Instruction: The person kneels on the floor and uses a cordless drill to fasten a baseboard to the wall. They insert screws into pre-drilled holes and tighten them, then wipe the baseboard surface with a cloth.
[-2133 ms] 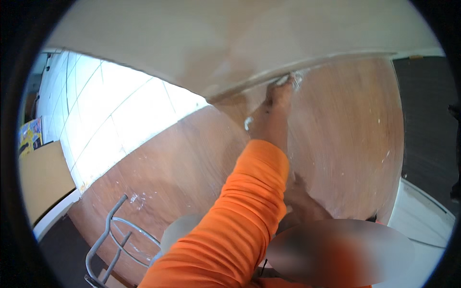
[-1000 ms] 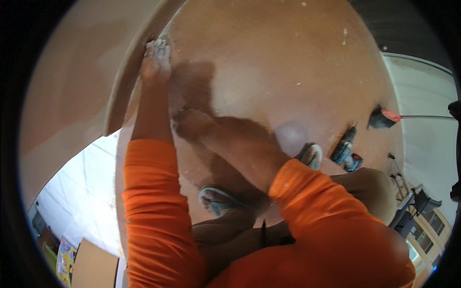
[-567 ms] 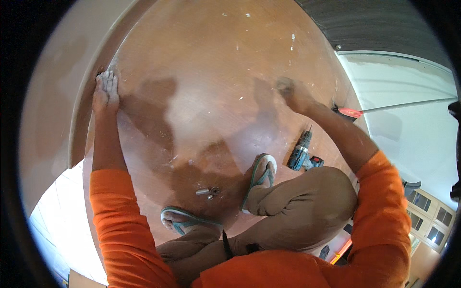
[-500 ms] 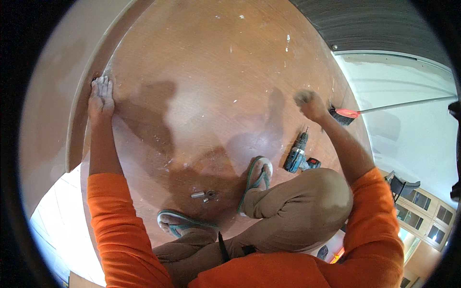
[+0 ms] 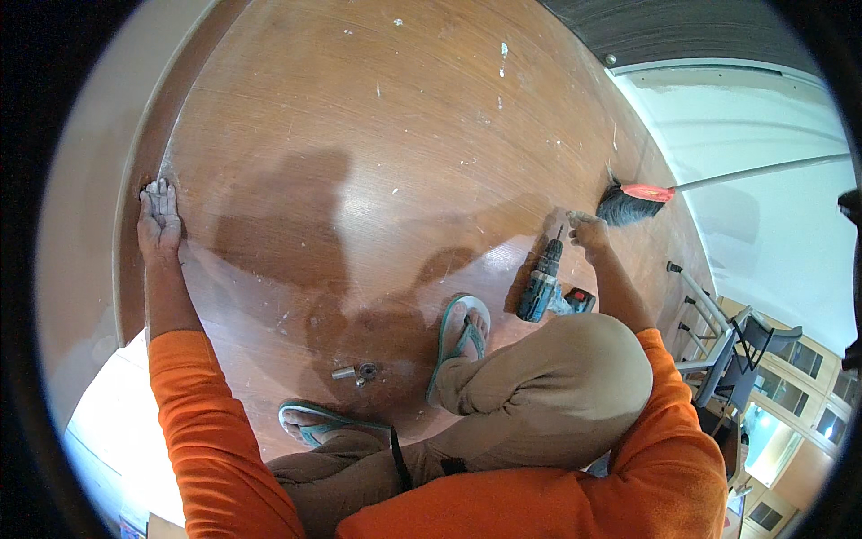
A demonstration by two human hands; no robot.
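Observation:
My left hand [image 5: 160, 220], whitish with dust, rests palm up by the wooden skirting board [image 5: 136, 260]. Its fingers are stretched out, their tips beside a dark spot at the board's foot. On the right, my right hand [image 5: 588, 232] is low over the floor with its fingers curled together, close to the tip of the drill bit. Whether it touches the bit, and what it holds, I cannot make out. The cordless drill [image 5: 543, 286], blue and black, lies on the floor with its bit pointing away from me.
A broom head [image 5: 633, 204] with dark bristles and a red top lies beyond my right hand. Small metal parts [image 5: 356, 373] lie between my sandalled feet. White specks dot the wooden floor [image 5: 431, 135]. A folding chair [image 5: 750, 350] stands at the right.
My right hand has come down and nearer, to the drill bit. The view has shifted, bringing more of the chair in. My left hand stays by the skirting board.

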